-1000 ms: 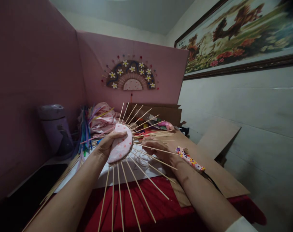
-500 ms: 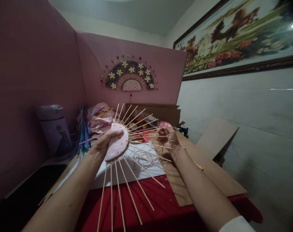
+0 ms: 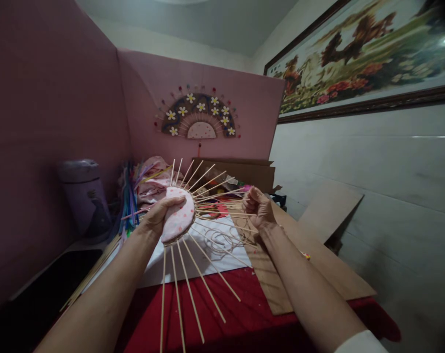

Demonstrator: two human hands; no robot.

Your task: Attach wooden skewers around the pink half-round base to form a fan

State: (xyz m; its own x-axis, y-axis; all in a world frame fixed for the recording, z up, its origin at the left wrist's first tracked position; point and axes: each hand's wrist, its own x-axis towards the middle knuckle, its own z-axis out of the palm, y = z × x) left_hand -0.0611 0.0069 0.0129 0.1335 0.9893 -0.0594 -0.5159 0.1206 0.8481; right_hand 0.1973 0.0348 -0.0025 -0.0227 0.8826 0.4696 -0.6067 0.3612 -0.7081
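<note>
My left hand point(image 3: 160, 215) grips a half-round fan base point(image 3: 180, 215) covered in white cloth with pink-red spots, thumb on its face and the fingers behind. Several thin wooden sticks point(image 3: 193, 274) fan out from its curved rim, where a brown cord edging runs. My right hand point(image 3: 257, 208) is closed in a pinch by the tips of the right-hand sticks. What its fingers hold is too small to make out. Below the sticks, a loose coil of thin twine point(image 3: 222, 240) lies on a white sheet point(image 3: 163, 274).
A finished flower-covered fan point(image 3: 200, 115) hangs on the pink panel. At left stand a lilac flask point(image 3: 85, 201) and coloured pipe cleaners point(image 3: 129, 196) beside crumpled pink cloth point(image 3: 152, 189). Flat brown cardboard point(image 3: 318, 264) covers the right of the red tablecloth point(image 3: 255, 328); a cardboard box point(image 3: 240, 171) sits behind.
The fan base has turned slightly counterclockwise in my left hand, so its lower sticks swing right and its upper ones left. My right hand has shifted a little right, still closed.
</note>
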